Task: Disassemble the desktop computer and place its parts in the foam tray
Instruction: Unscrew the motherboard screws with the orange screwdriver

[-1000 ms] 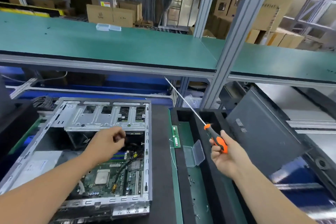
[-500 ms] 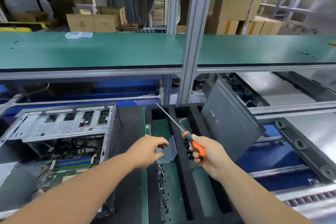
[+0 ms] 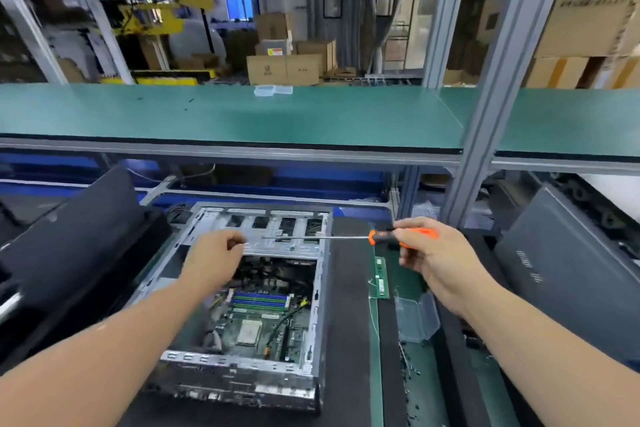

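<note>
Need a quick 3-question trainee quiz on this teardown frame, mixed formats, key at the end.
1. True or false: the right hand grips the orange-and-black-handled screwdriver with its shaft pointing left, over the open silver metal computer case.
2. Multiple choice: the green memory sticks lie A) in the black foam tray right of the case; B) on the green upper shelf; C) in the left hand.
3. Fill in: the left hand hovers over the case's ____ end.

Key: 1 true; 2 A; 3 far (drive-bay) end. Whether the left hand's curled fingers pinch anything cannot be told.
</note>
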